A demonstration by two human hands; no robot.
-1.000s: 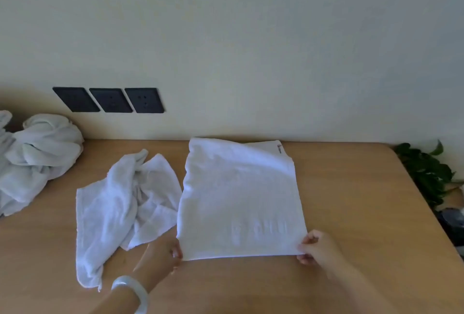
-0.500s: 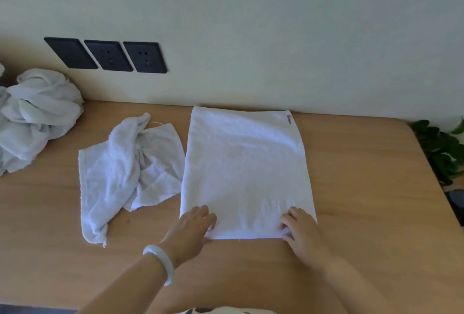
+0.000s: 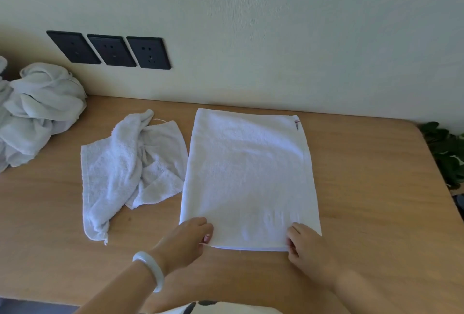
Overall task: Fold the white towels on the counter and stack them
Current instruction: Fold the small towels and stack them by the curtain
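A white towel [image 3: 248, 175] lies flat and folded in a rectangle on the wooden counter [image 3: 371, 188], its far edge near the wall. My left hand [image 3: 187, 241] pinches its near left corner and my right hand [image 3: 307, 246] pinches its near right corner. A crumpled white towel [image 3: 125, 170] lies just left of it, touching its left edge. A heap of white towels [image 3: 37, 110] sits at the far left against the wall.
Three black wall sockets [image 3: 110, 50] sit above the counter at the left. A green plant [image 3: 447, 153] stands beyond the counter's rounded right corner. A pale bangle [image 3: 150, 271] is on my left wrist.
My hands lay flat on the towel's near edge half a second ago; now their fingers curl around the two near corners. The view has tilted slightly.
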